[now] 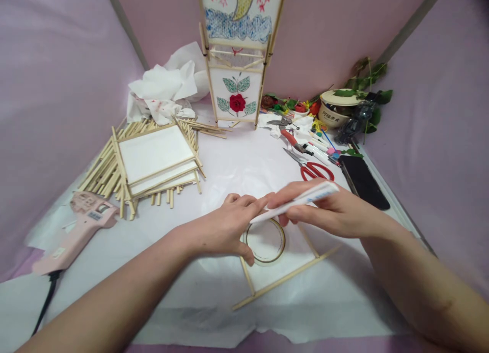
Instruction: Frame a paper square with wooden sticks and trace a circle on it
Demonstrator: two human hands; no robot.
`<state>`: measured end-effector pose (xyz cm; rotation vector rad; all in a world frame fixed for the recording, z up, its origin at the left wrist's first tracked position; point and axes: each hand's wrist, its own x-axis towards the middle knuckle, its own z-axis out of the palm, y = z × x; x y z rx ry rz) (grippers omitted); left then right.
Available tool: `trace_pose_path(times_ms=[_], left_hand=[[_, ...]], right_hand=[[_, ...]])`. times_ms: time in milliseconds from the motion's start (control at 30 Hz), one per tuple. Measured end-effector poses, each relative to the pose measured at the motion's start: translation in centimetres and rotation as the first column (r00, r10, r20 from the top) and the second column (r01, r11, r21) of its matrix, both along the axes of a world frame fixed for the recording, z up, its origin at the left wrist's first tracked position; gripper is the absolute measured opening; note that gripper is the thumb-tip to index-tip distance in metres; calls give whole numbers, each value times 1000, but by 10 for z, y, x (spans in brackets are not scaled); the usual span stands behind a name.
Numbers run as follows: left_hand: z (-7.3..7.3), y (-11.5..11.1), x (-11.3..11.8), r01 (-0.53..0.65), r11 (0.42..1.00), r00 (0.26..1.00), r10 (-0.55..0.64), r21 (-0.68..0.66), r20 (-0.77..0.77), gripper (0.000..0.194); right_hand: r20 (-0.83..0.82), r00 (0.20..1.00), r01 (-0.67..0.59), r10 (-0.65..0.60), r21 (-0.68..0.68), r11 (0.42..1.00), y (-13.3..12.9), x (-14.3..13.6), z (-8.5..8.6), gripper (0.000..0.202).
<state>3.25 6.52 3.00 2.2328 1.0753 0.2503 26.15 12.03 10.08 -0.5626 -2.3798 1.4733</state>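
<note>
In my right hand (pixel 324 210) is a white tube-like marker (pixel 298 200), slanting down to the left, pinched between thumb and fingers. My left hand (pixel 237 225) has its fingers spread, beside a roll of tape (pixel 283 241) that its thumb and fingers border on the left. The roll lies flat on a wooden stick frame (pixel 288 274) with a white sheet inside. Both hands are close together over the far edge of this frame and hide part of it. Where the marker's lower end touches cannot be made out.
Framed white panels (pixel 156 154) lie on a heap of sticks (pixel 103 164) at the left, above a pink glue gun (pixel 76 231). A decorated lantern (pixel 237 88) stands at the back. Red scissors (pixel 315 170), pruners (pixel 292 139) and a phone (pixel 363 182) lie right.
</note>
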Motion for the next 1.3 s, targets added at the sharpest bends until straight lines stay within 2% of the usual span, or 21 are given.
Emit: trace_pose_path(times_ms=[100, 167, 233, 300, 367, 433, 500, 633, 800, 867, 967, 1100, 1200, 1300], left_hand=[[-2, -1, -1, 35, 999, 999, -36, 18, 32, 116], [-4, -1, -2, 58, 998, 997, -59, 15, 59, 118], [-6, -1, -3, 64, 998, 995, -64, 5, 72, 117], [-7, -1, -3, 63, 998, 996, -63, 9, 69, 119], [-7, -1, -3, 66, 997, 996, -68, 28, 61, 123], [-8, -1, -3, 69, 996, 996, -72, 51, 53, 126], [-8, -2, -2, 68, 995, 996, -71, 67, 45, 127], [-8, -2, -2, 69, 995, 997, -70, 70, 25, 124], [-8, -1, -1, 71, 994, 997, -71, 87, -1, 113], [-5, -3, 0, 42, 991, 999, -37, 127, -37, 112], [5, -11, 2, -59, 973, 989, 88, 223, -123, 109], [13, -40, 9, -252, 933, 933, 305, 258, -191, 83], [9, -67, 20, -467, 843, 855, 508, 266, -107, 65], [-2, -85, 31, -564, 777, 804, 593, 278, -26, 61]], right_hand=[[-4, 999, 52, -51, 41, 998, -21, 33, -5, 26], [-52, 970, 244, -238, 182, 953, -41, 46, -15, 24], [-78, 872, 476, -483, 367, 799, -62, 48, -30, 17], [-59, 811, 522, -582, 522, 675, -79, 38, -49, 25], [-20, 799, 484, -601, 613, 624, -91, 24, -66, 43], [40, 800, 436, -599, 648, 625, -96, 12, -77, 56], [104, 784, 409, -611, 654, 636, -99, 5, -81, 57], [172, 759, 395, -628, 644, 655, -100, 1, -78, 53], [206, 744, 364, -636, 673, 644, -99, -1, -75, 50], [225, 736, 343, -638, 689, 638, -99, -3, -74, 48], [230, 729, 329, -644, 708, 625, -99, -5, -73, 45], [216, 733, 328, -645, 718, 614, -99, -6, -72, 39], [214, 730, 329, -649, 722, 609, -100, -6, -71, 34], [239, 725, 322, -646, 711, 624, -100, -6, -69, 35]])
